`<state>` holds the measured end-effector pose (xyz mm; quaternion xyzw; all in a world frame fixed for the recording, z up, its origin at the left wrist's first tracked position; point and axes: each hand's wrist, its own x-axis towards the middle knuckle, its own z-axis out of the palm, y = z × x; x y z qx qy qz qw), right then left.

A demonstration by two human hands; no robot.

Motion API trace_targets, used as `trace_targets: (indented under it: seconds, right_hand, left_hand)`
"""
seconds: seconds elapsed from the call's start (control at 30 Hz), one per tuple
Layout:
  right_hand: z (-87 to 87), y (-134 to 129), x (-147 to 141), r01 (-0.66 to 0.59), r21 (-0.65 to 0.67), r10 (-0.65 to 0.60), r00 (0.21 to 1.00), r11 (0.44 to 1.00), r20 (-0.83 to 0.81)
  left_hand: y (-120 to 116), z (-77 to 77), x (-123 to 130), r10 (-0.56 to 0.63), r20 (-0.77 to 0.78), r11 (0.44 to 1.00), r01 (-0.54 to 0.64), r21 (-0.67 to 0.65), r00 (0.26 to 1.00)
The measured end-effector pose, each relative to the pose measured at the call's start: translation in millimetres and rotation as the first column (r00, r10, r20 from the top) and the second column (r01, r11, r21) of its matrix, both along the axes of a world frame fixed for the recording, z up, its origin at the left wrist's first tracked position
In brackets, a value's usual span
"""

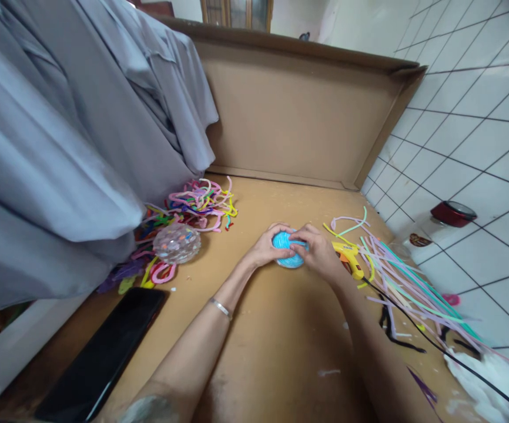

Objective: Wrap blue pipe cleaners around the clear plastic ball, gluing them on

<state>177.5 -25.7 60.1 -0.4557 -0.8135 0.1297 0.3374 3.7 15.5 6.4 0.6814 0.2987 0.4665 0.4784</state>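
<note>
A round blue piece wound from fuzzy pipe cleaner (288, 258) is between my hands, low over the table. My left hand (268, 245) wraps round its left side, thumb in front and fingers behind. On the right, my right hand (320, 249) pinches a blue pipe cleaner strand (297, 242) against the top of the round piece. The fingers hide part of the windings. Just right of my right hand lies a yellow hot glue gun (349, 260), its black cord (431, 338) running toward the lower right.
Loose pastel pipe cleaners (395, 276) lie along the tiled wall, near a red-lidded jar (435, 226). To the left are a tangled heap of colourful pipe cleaners (201, 202), a clear faceted bowl (177, 243) and a black phone (104, 352). A cardboard panel (290, 111) stands behind; grey cloth (82, 117) hangs left.
</note>
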Motion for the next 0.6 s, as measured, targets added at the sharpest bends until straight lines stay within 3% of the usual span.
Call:
trace_targets:
  seconds: [0.13, 0.27, 0.37, 0.47, 0.6]
  right_hand:
    - [-2.4, -2, -8, 0.039, 0.164, -0.078, 0.969, 0.986, 0.235]
    - [-5.1, -1, -13, 0.041, 0.266, -0.133, 0.932, 0.963, 0.338]
    - [2.0, -4, -14, 0.025, 0.27, -0.098, 0.96, 0.963, 0.261]
    - [17.0, -11, -11, 0.008, 0.217, -0.021, 0.998, 0.976, 0.061]
    - [33.0, -17, -3, 0.115, 0.163, -0.096, 0.988, 0.98, -0.117]
  left_hand:
    - [1, -1.3, 1, 0.012, -0.017, 1.0, -0.012, 0.02, 1.0]
    - [3, -3.3, 1, 0.029, -0.013, 0.999, -0.029, 0.022, 0.999]
    - [3, -3.4, 0, 0.043, -0.011, 0.999, -0.043, 0.018, 0.999]
    - [3, -2.8, -1, 0.055, -0.019, 0.998, -0.055, 0.014, 0.998]
    - [4, -3.1, -1, 0.093, -0.016, 0.995, -0.093, 0.042, 0.996]
